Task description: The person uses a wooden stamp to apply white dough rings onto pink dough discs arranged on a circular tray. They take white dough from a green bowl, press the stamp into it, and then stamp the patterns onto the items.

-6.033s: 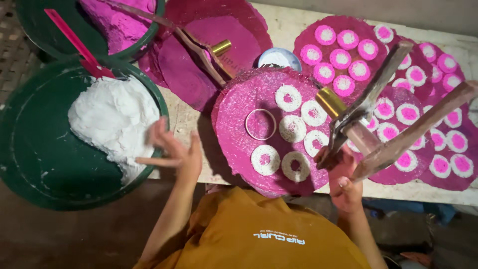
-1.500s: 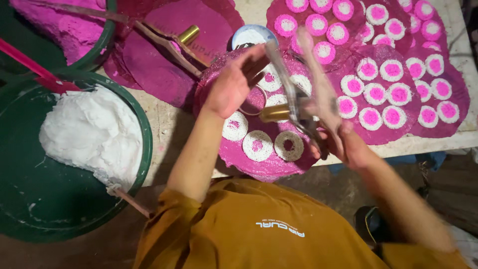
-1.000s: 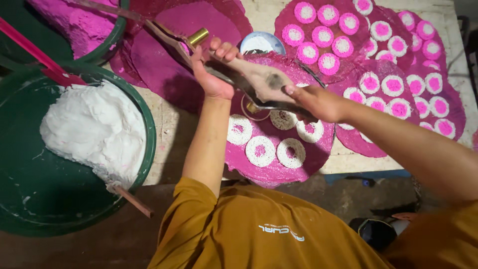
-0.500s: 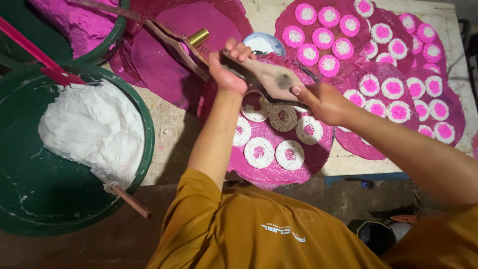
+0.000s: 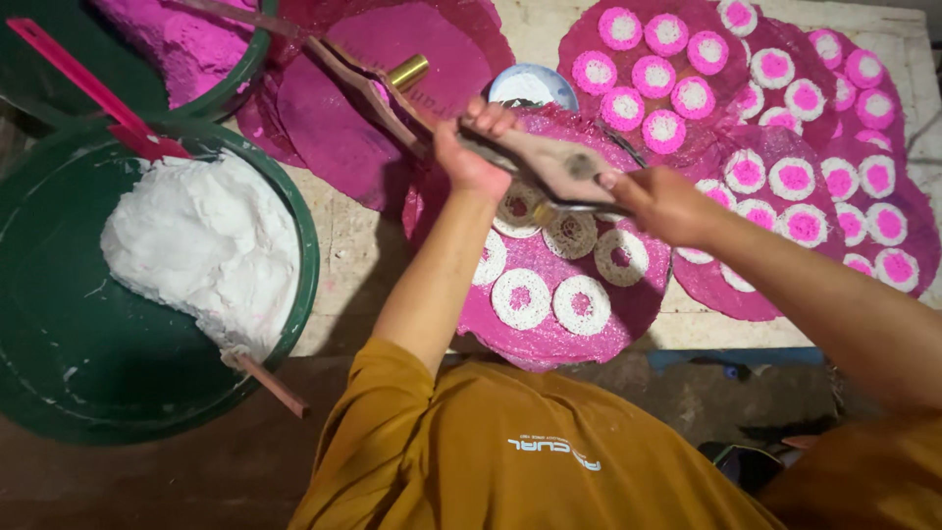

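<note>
Both hands clamp a hinged wooden press (image 5: pixel 549 169) over the round pink mat (image 5: pixel 549 324) on the table (image 5: pixel 343 245): left hand (image 5: pixel 469 147) wraps the handles at the far end, right hand (image 5: pixel 659 201) grips the near end, pressing down. Judged step: squeezing out another white-and-pink noodle disc (image 5: pixel 572 234), which sits directly beneath the press, between the hands. Other finished discs lie on the mat nearer the body. The next move calls for steady, even pressure, then a clean lift. White dough (image 5: pixel 201 250) sits in the green basin (image 5: pixel 59 393), well left.
</note>
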